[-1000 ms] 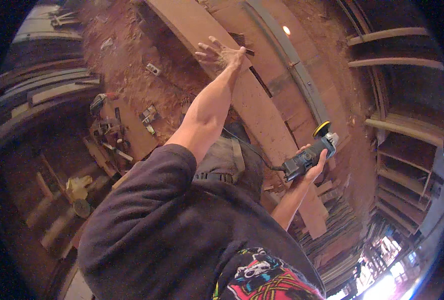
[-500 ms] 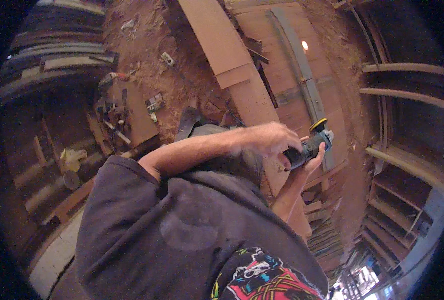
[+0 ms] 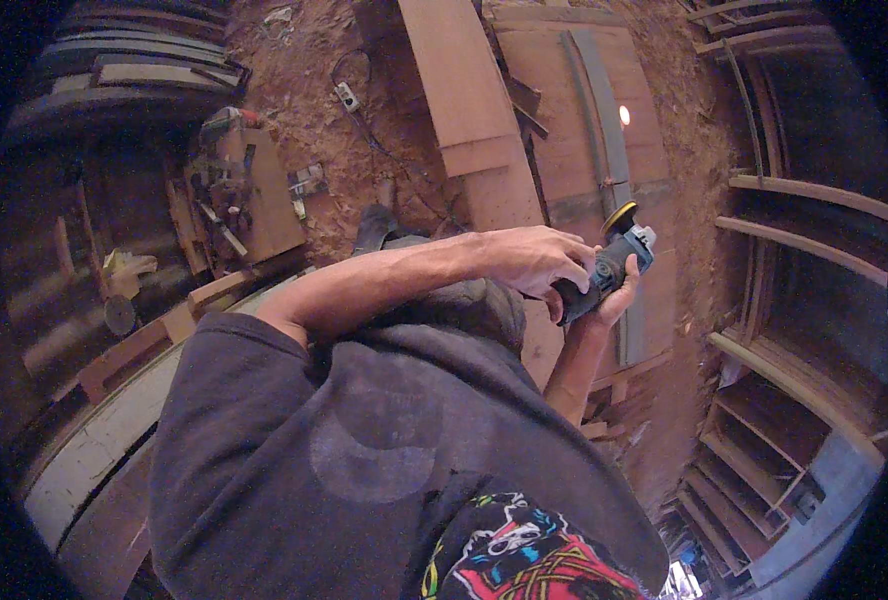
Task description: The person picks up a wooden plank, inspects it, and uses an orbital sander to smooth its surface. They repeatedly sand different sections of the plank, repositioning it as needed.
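Observation:
A blue-and-black angle grinder [image 3: 614,262] with a grey metal head is held in front of my body, above a long plank. From its head sticks out a round disc [image 3: 619,217] with a yellow face. My right hand [image 3: 619,297] cradles the tool's body from the right and below, thumb and fingers around it. Across my front reaches my left arm. At the black rear end, my left hand [image 3: 539,262] curls its fingers onto the tool; its fingertips are partly hidden.
A wide reddish plank [image 3: 464,90] runs away from me. To its right, a narrow grey board [image 3: 604,130] lies on a wooden panel. Wood shavings cover the floor [image 3: 314,60], with a power strip [image 3: 346,96] and cord. Wooden racks [image 3: 804,190] stand at right; stacked boards [image 3: 154,75] lie at far left.
Both hands and the angle grinder have shifted slightly left and up in the picture. The surroundings have shifted too as my head view turned. My grip looks much the same.

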{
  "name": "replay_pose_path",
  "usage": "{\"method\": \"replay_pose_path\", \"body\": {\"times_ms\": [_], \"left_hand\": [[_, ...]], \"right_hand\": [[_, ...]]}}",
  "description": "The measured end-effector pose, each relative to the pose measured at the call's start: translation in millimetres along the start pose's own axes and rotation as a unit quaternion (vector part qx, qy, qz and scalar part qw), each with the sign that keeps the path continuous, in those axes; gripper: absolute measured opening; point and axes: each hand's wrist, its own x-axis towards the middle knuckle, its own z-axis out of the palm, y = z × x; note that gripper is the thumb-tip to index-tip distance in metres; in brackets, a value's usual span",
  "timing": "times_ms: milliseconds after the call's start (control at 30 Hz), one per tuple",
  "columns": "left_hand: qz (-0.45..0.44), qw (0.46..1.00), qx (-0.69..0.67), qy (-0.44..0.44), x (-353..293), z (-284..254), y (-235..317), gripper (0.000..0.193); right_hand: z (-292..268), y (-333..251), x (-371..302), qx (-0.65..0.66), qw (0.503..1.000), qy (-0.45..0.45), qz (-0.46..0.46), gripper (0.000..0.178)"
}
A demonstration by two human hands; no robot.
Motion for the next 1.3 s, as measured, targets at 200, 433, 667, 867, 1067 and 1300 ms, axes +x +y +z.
{"method": "replay_pose_path", "body": {"times_ms": [200,433,667,867,1067,1300], "left_hand": [[-0.036,0.996,0.004,0.086,-0.5,-10.0,-1.3,0.068],[-0.355,0.619,0.310,0.628,-73.6,-72.0,-154.2,0.084],[-0.572,0.581,-0.194,0.546,-151.7,-100.1,-246.1,0.078],[-0.605,0.607,-0.036,0.514,-161.7,-140.7,-172.1,0.068],[-0.630,0.573,0.238,0.468,-143.3,-140.3,-97.2,0.055],[-0.588,0.603,0.200,0.501,-122.2,-107.3,-86.2,0.056]], "right_hand": [[24.7,-8.3,-7.4,0.031,0.999,0.023,0.000,0.058],[20.6,-10.3,11.3,0.025,0.997,0.059,-0.034,0.058],[35.4,-8.8,17.4,0.014,0.989,0.138,-0.056,0.061],[19.6,-10.2,20.3,-0.008,0.988,0.132,-0.080,0.057],[32.9,-10.0,16.5,-0.011,0.991,0.128,-0.041,0.060],[4.4,-15.2,23.1,-0.020,0.998,0.051,-0.026,0.057]]}}
